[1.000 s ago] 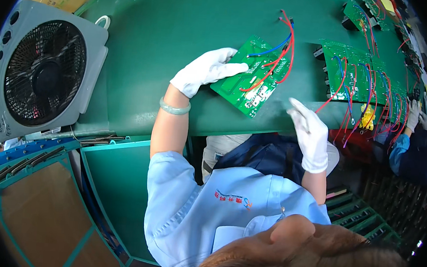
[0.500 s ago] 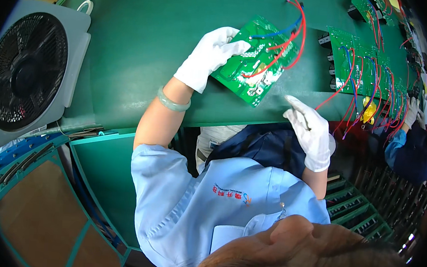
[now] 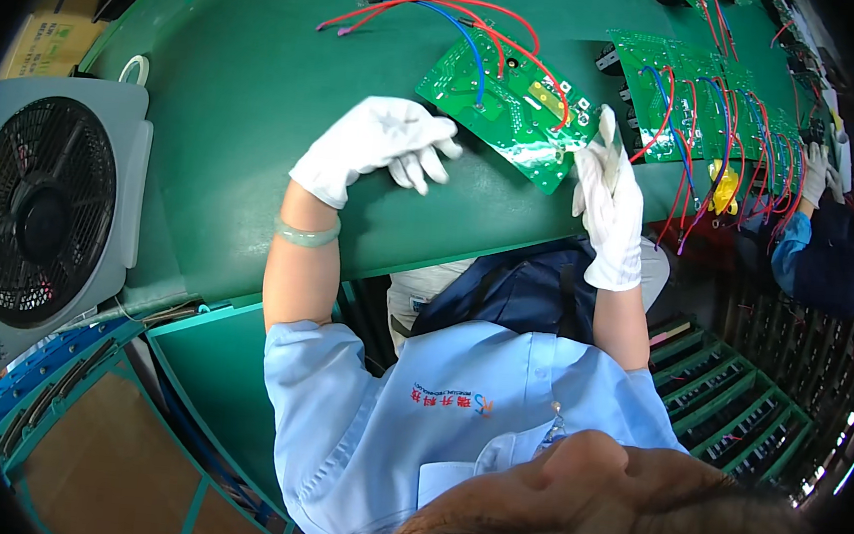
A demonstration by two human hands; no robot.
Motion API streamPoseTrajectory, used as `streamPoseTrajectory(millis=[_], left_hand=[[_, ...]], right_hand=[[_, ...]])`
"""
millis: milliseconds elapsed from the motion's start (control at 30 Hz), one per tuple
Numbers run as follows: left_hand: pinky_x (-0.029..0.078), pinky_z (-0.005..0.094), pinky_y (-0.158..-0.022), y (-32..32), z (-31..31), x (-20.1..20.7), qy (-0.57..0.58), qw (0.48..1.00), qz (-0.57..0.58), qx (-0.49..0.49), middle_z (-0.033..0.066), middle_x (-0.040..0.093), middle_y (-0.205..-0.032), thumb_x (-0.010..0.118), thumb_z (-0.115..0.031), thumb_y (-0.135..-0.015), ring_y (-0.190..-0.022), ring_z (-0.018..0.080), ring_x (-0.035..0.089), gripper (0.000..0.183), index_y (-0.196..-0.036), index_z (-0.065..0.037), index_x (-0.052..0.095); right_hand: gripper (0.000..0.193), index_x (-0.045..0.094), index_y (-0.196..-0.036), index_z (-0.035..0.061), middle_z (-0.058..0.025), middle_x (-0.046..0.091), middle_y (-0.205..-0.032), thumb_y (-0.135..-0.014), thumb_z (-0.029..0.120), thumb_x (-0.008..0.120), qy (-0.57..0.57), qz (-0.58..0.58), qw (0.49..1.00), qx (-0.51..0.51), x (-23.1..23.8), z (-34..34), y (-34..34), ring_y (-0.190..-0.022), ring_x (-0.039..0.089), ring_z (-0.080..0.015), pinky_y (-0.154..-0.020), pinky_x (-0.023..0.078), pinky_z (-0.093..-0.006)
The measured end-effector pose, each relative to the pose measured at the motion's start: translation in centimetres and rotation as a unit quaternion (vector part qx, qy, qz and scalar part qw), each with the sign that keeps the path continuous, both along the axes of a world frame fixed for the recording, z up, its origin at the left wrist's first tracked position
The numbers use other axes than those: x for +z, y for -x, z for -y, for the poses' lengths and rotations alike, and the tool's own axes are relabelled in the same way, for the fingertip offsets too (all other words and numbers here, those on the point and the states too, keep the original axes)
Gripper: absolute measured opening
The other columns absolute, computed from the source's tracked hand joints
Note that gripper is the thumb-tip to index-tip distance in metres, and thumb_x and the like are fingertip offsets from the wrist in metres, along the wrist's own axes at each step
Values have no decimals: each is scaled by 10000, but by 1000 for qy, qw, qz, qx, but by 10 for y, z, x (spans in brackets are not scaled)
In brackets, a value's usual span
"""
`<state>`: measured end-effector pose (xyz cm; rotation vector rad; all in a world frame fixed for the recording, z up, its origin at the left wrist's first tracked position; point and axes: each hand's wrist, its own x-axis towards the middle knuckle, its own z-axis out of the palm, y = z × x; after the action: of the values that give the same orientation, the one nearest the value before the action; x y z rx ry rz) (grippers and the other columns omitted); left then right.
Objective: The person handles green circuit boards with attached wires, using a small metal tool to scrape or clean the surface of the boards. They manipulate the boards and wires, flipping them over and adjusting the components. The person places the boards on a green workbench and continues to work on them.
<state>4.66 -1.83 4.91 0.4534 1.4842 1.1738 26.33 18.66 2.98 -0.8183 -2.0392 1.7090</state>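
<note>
A green circuit board with red and blue wires is held tilted above the green table. My right hand, in a white glove, pinches the board's right edge between thumb and fingers. To the left of the board is my left hand, also gloved in white. Its fingers are loosely bent and apart, with nothing in them, and it does not touch the board. The wires loop up over the board's top side and trail to the left.
A grey box fan stands at the left of the green table, with a cardboard box behind it. Several wired boards line the right side, near a yellow piece. At far right is another person's gloved hand.
The board has passed from my left hand to my right and turned, its wires now trailing left. My left hand has let go and moved left and down.
</note>
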Motion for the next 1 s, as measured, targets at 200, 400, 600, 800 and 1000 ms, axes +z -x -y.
streamPoseTrajectory(millis=[200, 400, 600, 800, 1000], left_hand=[[518, 248, -727, 9, -12, -29, -150, 937, -192, 252, 118, 712, -1050, 558, -392, -988, -871, 134, 672, 511, -1274, 32, 574], [444, 223, -774, 17, -7, -15, -125, 974, -82, 171, 2, 644, -964, 600, -355, -977, -884, 62, 554, 501, -1351, -25, 552], [481, 295, -941, 7, 0, -10, -162, 973, -115, 117, 81, 591, -1333, 611, -198, -918, -1117, 161, 593, 456, -1324, 5, 572], [450, 297, -973, 1, -10, -20, -173, 970, -104, 138, 66, 631, -1236, 663, -201, -898, -1084, 150, 589, 458, -1303, -4, 585], [526, 300, -901, -4, -16, -27, -150, 964, -127, 176, 103, 636, -1254, 723, -119, -859, -1036, 160, 626, 415, -1239, 9, 614]], right_hand=[[755, 322, -1516, 31, -94, 643, -1047, -882, 73, 729, 38, -11, 999, -33, 3, 5, 12, -949, 565, -80, -839, 472, -224], [753, 408, -1476, 33, -4, 564, -931, -834, 125, 791, 9, -26, 999, 22, -9, 5, 6, -847, 506, -58, -831, 469, -209], [709, 455, -1455, 87, -69, 643, -860, -832, 183, 780, -118, 46, 989, 72, 23, 19, -4, -767, 654, -145, -754, 521, -270], [410, 628, -1182, 82, -112, 701, -919, -849, 289, 749, -334, 37, 940, 51, 32, 9, -20, -785, 702, -270, -687, 555, -341], [247, 661, -989, 86, -72, 700, -889, -842, 264, 748, -417, 52, 900, 117, 51, 8, -21, -727, 684, -250, -601, 533, -338]])
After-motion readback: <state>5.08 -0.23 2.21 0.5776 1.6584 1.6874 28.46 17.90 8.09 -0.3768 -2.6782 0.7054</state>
